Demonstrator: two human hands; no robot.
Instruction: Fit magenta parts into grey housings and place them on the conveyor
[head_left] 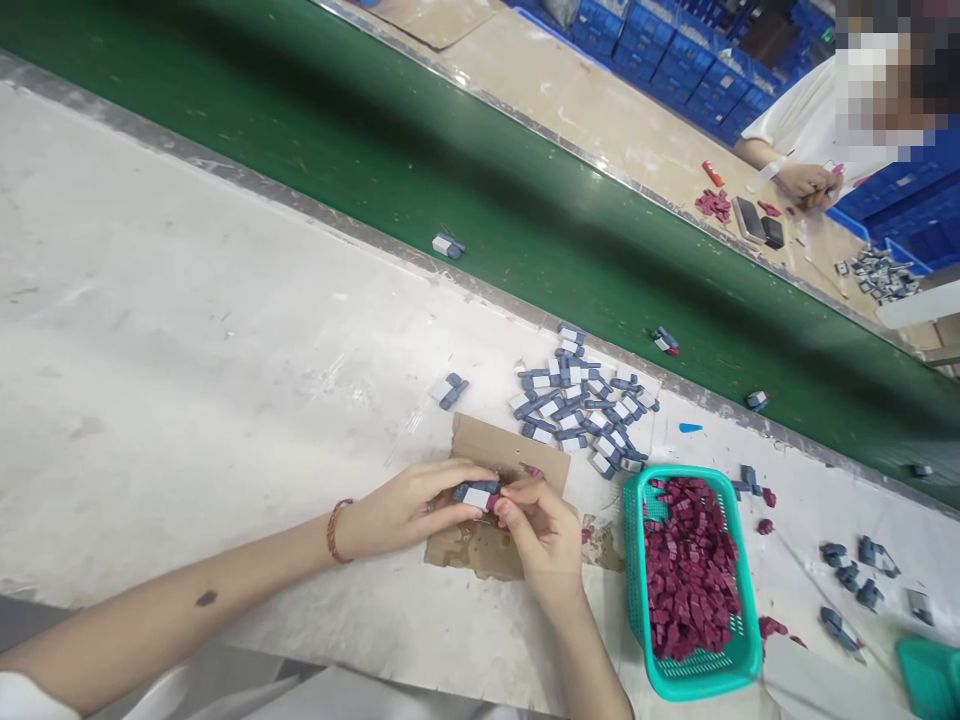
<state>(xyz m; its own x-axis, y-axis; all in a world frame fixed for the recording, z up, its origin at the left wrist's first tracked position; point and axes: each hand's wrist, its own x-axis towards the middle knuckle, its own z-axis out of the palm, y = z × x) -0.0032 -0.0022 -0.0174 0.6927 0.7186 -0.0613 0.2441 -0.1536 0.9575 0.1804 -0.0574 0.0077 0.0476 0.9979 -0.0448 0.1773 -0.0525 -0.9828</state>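
Note:
Between the thumb and fingers of my left hand (409,510) is a small dark blue-grey plastic part with a white block (475,495). My right hand (544,525) pinches a small maroon piece (493,503) against that part's right end. Both hands are above a stained piece of brown cardboard (469,550). Just right of my right hand stands a teal basket (634,590), heaped with maroon pieces (690,570). A pile of similar blue-grey and white parts (574,400) lies beyond the cardboard, and a single one (450,390) lies to its left.
A green conveyor belt (360,190) crosses behind the white table (187,330), carrying a few scattered parts. Several blue-grey parts (847,575) lie right of the basket. A small blue piece (690,428) is near the belt's edge. Across the belt, a co-worker's hands (814,185) are over another table.

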